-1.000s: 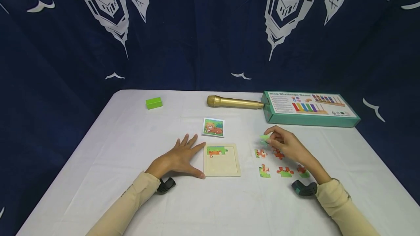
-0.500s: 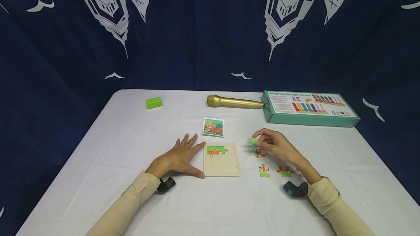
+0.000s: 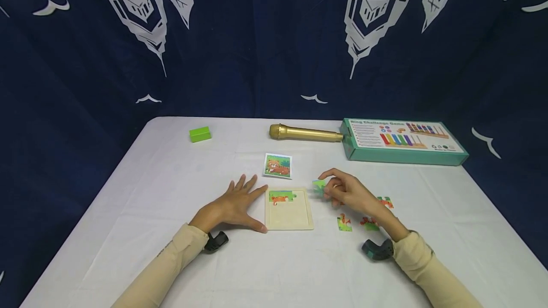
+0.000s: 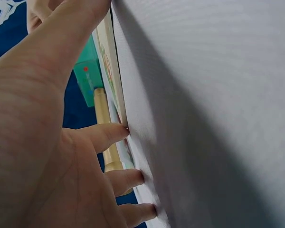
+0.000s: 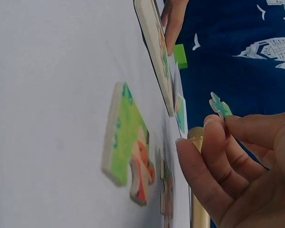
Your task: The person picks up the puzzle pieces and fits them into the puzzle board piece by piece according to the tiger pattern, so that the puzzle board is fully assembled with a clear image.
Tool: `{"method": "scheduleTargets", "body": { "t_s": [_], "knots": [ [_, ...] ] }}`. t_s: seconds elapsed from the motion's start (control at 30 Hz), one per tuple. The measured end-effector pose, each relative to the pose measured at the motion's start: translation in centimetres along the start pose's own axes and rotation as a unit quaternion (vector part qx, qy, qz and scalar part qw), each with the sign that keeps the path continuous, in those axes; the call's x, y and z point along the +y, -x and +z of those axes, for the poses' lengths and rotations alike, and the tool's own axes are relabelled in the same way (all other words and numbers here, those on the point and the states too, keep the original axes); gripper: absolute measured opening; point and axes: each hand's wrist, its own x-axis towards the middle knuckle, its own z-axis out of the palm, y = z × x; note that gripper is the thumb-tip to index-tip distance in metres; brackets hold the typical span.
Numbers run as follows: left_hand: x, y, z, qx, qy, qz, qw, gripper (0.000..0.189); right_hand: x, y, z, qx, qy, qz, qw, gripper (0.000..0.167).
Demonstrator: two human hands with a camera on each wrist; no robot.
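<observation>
My right hand [image 3: 348, 191] pinches a green jigsaw puzzle piece [image 3: 318, 185] between thumb and fingers, just right of the wooden puzzle tray [image 3: 288, 217]. In the right wrist view the held puzzle piece [image 5: 220, 105] shows blue and green above the table. Joined pieces with an orange tiger part [image 3: 281, 197] fill the tray's upper left. My left hand [image 3: 235, 206] lies spread on the table, thumb and index fingertip at the tray's left edge. Loose pieces lie under and near the right hand, among them a green and orange piece [image 3: 344, 222]; some are partly hidden by the hand and forearm.
A tiger picture card [image 3: 278, 166] lies behind the tray. Farther back are a green block [image 3: 200, 134], a gold microphone [image 3: 306, 133] and a teal game box [image 3: 404, 141]. A dark blue printed curtain [image 3: 257, 51] hangs behind the white table.
My right hand has moved left with the puzzle piece, from above the loose pieces to near the tray's upper right corner. The left hand has stayed in place.
</observation>
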Motion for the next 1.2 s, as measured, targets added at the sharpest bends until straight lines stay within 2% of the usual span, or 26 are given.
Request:
{"method": "scheduleTargets", "body": {
  "t_s": [0.5, 0.9, 0.97, 1.1, 1.2],
  "knots": [
    [0.0, 0.0, 0.0, 0.001, -0.004, 0.003, 1.0000, 0.112, -0.2, -1.0, 2.1, -0.024, 0.024, -0.034, 0.9989, 0.038],
    [0.0, 0.0, 0.1, 0.003, -0.001, 0.004, 1.0000, 0.112, -0.5, -1.6, 3.4, -0.026, 0.030, -0.025, 0.9989, 0.033],
    [0.0, 0.0, 0.1, 0.003, -0.003, 0.003, 1.0000, 0.112, -1.5, -1.5, 3.5, -0.025, 0.032, -0.021, 0.9990, 0.033],
    [-0.1, -0.1, 0.2, 0.002, -0.005, 0.002, 1.0000, 0.112, -2.9, -1.4, 3.8, -0.016, 0.059, -0.013, 0.9980, 0.030],
    [-0.1, -0.1, 0.2, 0.004, -0.005, 0.002, 1.0000, 0.112, -2.0, -1.8, 3.9, -0.011, 0.081, -0.016, 0.9966, 0.030]
  ]
}}
